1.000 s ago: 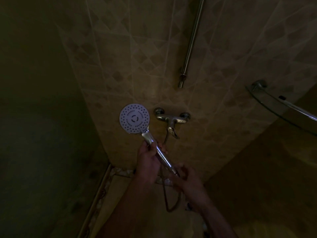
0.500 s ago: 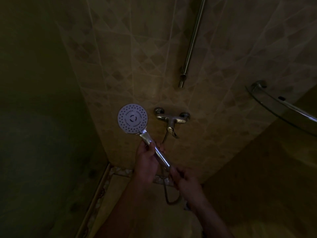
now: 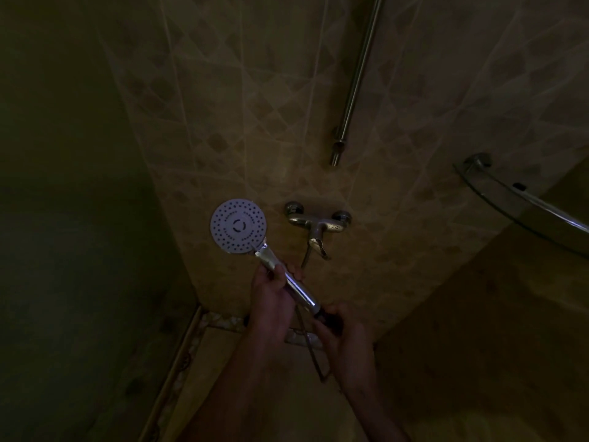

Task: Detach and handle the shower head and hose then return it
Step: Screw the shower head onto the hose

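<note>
Dimness covers the tiled shower corner, yet the round white perforated shower head (image 3: 238, 227) stands out, its spray face turned toward the camera at about 9 o'clock from the chrome wall mixer tap (image 3: 318, 223). Its shiny chrome handle (image 3: 288, 280) slants down toward 5 o'clock, off the wall and held in mid-air. The left hand (image 3: 274, 301) is wrapped around the middle of the handle, fingers curled closed over it. The right hand (image 3: 345, 334) sits at 5 o'clock from the left, its fingertips pinched on the dark fitting at the handle's lower end, where the thin dark flexible hose (image 3: 314, 355) joins; the hose loops down below the hands and rises again behind them to the underside of the tap. At 12 o'clock above the tap a slim metal riser rail (image 3: 357, 78) runs up the patterned beige wall. At 3 o'clock, well apart from the hands, a curved glass corner shelf (image 3: 516, 202) juts from the wall
</note>
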Action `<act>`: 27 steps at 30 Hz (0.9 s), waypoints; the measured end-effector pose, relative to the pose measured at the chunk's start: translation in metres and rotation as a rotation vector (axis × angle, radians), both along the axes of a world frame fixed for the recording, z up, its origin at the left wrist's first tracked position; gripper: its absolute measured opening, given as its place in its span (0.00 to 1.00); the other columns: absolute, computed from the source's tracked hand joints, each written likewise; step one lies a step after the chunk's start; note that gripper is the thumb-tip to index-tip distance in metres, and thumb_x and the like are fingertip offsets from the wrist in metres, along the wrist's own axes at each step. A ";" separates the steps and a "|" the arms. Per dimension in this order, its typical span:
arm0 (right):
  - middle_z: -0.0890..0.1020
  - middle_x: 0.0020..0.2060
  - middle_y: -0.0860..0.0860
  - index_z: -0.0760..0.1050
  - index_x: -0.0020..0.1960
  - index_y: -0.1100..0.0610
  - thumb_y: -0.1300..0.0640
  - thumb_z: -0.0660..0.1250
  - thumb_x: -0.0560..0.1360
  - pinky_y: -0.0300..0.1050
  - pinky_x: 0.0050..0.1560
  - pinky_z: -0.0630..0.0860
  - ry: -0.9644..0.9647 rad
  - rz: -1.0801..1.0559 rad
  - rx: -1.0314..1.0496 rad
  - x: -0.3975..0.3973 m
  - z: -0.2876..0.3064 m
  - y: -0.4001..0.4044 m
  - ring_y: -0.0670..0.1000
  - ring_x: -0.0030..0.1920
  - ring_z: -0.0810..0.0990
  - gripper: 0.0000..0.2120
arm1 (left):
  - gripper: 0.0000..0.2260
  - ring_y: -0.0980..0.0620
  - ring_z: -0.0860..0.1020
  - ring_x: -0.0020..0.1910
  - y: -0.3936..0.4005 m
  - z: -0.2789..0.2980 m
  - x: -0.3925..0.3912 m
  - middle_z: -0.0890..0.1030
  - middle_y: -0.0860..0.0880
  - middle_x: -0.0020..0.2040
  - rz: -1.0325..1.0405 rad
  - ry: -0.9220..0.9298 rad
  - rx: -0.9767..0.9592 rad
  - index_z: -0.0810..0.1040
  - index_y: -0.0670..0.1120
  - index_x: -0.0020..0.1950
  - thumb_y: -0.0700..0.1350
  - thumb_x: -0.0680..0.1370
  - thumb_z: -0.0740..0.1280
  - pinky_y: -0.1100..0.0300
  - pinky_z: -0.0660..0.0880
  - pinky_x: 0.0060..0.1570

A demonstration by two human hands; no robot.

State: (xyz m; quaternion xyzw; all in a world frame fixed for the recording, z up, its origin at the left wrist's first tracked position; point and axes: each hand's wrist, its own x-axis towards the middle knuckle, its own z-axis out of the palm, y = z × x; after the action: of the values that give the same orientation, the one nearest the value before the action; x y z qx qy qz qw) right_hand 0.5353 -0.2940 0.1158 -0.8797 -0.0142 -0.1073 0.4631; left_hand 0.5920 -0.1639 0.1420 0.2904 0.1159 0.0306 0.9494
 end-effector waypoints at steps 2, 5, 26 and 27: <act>0.82 0.38 0.50 0.79 0.44 0.54 0.55 0.75 0.69 0.50 0.42 0.77 0.009 0.007 -0.049 0.001 -0.001 -0.002 0.50 0.41 0.80 0.07 | 0.06 0.50 0.71 0.36 -0.001 0.003 0.000 0.70 0.45 0.38 0.002 0.000 0.017 0.68 0.42 0.45 0.34 0.79 0.56 0.56 0.71 0.43; 0.82 0.38 0.49 0.81 0.44 0.54 0.53 0.73 0.70 0.51 0.43 0.77 0.047 0.033 -0.046 0.002 0.003 -0.002 0.49 0.41 0.80 0.06 | 0.06 0.50 0.71 0.37 -0.002 0.005 -0.001 0.70 0.45 0.38 0.003 -0.006 0.023 0.69 0.42 0.44 0.34 0.79 0.56 0.55 0.71 0.44; 0.82 0.32 0.50 0.75 0.36 0.55 0.58 0.78 0.66 0.49 0.39 0.76 0.136 -0.022 0.348 0.010 0.016 -0.001 0.47 0.35 0.79 0.10 | 0.05 0.53 0.77 0.36 0.005 0.007 0.010 0.78 0.48 0.37 -0.200 -0.246 0.094 0.71 0.43 0.49 0.38 0.75 0.62 0.57 0.78 0.40; 0.80 0.31 0.51 0.74 0.36 0.59 0.60 0.78 0.65 0.47 0.38 0.75 0.143 -0.025 0.403 0.013 0.017 0.001 0.47 0.35 0.77 0.12 | 0.03 0.53 0.77 0.36 0.005 0.012 0.011 0.78 0.48 0.37 -0.224 -0.271 0.126 0.72 0.43 0.49 0.39 0.75 0.62 0.57 0.78 0.41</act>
State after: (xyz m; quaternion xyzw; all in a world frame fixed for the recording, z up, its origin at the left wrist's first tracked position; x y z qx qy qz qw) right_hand 0.5478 -0.2935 0.1330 -0.7747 0.0516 -0.0511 0.6282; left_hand 0.6032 -0.1588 0.1535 0.3538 -0.0481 -0.0293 0.9336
